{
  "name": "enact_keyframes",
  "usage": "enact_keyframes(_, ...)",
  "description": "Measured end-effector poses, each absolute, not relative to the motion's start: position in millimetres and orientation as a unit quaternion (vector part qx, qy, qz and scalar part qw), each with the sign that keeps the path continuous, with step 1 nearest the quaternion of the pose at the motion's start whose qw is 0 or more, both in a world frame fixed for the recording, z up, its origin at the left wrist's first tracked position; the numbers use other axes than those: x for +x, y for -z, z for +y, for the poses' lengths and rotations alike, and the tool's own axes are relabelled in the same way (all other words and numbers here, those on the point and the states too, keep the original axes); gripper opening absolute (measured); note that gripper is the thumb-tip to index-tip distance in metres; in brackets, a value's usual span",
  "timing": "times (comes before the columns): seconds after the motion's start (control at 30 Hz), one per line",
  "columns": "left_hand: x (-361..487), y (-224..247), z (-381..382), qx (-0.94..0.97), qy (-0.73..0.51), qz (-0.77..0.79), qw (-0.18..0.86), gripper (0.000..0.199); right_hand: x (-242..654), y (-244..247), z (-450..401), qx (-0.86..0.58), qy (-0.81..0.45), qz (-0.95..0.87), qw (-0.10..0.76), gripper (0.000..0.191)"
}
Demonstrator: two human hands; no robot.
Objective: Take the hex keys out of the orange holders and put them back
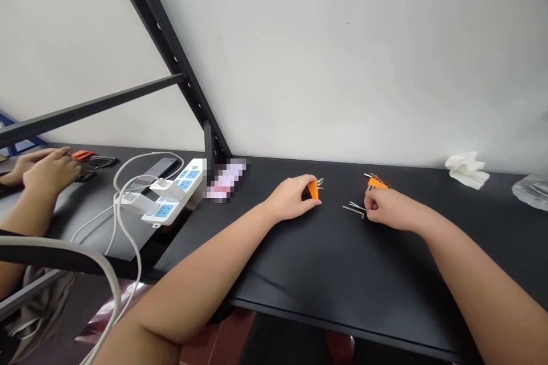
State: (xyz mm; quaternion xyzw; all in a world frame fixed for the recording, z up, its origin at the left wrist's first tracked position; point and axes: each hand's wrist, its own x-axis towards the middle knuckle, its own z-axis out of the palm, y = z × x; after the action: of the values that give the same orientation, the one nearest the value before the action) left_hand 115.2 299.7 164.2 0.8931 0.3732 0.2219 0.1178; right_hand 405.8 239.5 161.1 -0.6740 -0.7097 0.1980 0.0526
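Note:
Near the middle of the black table, my left hand grips an orange holder between thumb and fingers, with short metal ends showing at its right. My right hand is closed, its thumb and finger pinched on the end of a thin metal hex key. Another L-shaped hex key lies on the table just in front of it. Behind my right hand rests a second orange holder with several metal keys, partly hidden by the hand.
A white power strip with plugs and cables stands left, beside a phone and a blurred pinkish item. Crumpled tissue and clear plastic lie right. Another person's hands are far left, past the black frame.

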Motion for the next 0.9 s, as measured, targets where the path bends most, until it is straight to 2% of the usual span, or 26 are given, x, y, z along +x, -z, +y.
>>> enact_keyframes(0.13, 115, -163, 301, 0.895, -0.232, 0.363, 0.113, 0.046, 405, -162, 236, -0.656, -0.177, -0.726, 0.104, 0.004)
enact_keyframes(0.33, 117, -164, 298, 0.896, -0.251, 0.35, 0.104, 0.048, 380, -156, 234, -0.503, -0.095, -0.804, 0.303, 0.013)
enact_keyframes(0.43, 119, -165, 295, 0.903, -0.261, 0.327, 0.096, 0.045, 369, -150, 235, -0.437, -0.036, -0.823, 0.361, 0.019)
enact_keyframes(0.6, 120, -165, 293, 0.904, -0.281, 0.31, 0.085, 0.046, 363, -147, 237, -0.399, 0.008, -0.827, 0.396, 0.02)
enact_keyframes(0.9, 119, -164, 293, 0.906, -0.27, 0.315, 0.084, 0.044, 364, -151, 234, -0.407, 0.039, -0.83, 0.381, 0.019)
